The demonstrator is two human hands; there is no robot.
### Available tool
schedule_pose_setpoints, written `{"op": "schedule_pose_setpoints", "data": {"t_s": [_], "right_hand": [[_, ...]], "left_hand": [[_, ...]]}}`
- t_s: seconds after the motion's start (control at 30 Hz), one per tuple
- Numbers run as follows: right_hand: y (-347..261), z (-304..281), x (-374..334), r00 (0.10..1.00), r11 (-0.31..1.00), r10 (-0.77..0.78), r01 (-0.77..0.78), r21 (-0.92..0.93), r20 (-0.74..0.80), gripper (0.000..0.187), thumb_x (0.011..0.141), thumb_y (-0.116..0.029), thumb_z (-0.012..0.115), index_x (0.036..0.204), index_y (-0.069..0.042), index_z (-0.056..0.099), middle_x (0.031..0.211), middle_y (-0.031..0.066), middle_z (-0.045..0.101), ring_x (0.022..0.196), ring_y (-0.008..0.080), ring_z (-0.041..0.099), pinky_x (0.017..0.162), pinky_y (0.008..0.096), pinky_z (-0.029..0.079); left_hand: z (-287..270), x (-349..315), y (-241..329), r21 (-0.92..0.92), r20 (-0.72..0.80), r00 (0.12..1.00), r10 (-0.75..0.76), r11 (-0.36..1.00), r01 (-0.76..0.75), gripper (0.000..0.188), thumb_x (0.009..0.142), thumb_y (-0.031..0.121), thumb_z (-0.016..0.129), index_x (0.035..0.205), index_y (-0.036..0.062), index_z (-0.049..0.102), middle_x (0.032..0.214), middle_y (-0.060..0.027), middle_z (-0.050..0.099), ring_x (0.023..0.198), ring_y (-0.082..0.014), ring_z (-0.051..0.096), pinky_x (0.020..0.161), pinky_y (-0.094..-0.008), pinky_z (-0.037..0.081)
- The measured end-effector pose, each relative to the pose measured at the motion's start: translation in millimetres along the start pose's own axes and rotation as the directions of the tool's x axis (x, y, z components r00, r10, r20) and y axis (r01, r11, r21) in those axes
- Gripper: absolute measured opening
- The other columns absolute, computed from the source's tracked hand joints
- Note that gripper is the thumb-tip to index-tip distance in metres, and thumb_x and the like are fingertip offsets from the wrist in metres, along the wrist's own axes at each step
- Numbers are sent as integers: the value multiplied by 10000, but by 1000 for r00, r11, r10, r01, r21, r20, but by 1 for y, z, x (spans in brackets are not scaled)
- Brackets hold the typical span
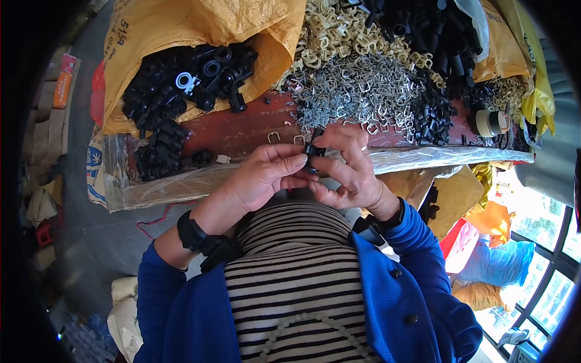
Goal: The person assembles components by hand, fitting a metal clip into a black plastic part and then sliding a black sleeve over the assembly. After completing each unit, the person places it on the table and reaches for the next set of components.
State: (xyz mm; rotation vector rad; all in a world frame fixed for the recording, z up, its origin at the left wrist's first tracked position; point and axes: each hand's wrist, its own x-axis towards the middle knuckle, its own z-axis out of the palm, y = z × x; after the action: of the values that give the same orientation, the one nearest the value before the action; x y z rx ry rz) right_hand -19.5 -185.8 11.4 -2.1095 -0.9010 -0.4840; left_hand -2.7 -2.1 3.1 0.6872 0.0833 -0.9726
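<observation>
My left hand point(264, 176) and my right hand point(348, 166) meet in front of my chest, both pinching one small black plastic part point(313, 150) between their fingertips. The part sits just above the near edge of a red-brown table point(242, 130). Right behind my fingers lies a heap of grey metal wire clips point(357, 91), and two loose clips point(273, 137) rest on the bare table by my left fingers. Each wrist carries a black band, and blue sleeves cover my forearms.
A yellow sack point(200, 24) at the back left spills black plastic parts point(175, 91) onto the table. Beige clips point(339, 33) and black tubes point(430, 30) pile at the back right. A tape roll point(490, 123) sits far right. Clear plastic sheet point(181, 184) hangs over the table edge.
</observation>
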Motion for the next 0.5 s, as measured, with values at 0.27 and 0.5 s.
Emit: {"op": "schedule_pose_setpoints", "data": {"t_s": [0.27, 0.5], "right_hand": [[-27, -14, 8, 982, 993, -50, 68, -96, 182, 320, 533, -189, 647, 815, -63, 561, 986, 114, 461, 912, 277, 432, 766, 387, 310], [5, -25, 15, 923, 897, 382, -381, 224, 40, 274, 662, -192, 611, 870, -25, 546, 962, 136, 481, 915, 289, 449, 810, 365, 339]], "left_hand": [[4, -19, -9, 81, -35, 999, -7, 997, 10, 221, 826, 129, 451, 994, -10, 482, 888, -116, 560, 814, -207, 566, 715, -300, 475], [0, -17, 8, 99, -66, 998, -6, 995, 13, 227, 829, 131, 445, 1001, -14, 477, 893, -134, 559, 792, -194, 564, 691, -286, 478]]}}
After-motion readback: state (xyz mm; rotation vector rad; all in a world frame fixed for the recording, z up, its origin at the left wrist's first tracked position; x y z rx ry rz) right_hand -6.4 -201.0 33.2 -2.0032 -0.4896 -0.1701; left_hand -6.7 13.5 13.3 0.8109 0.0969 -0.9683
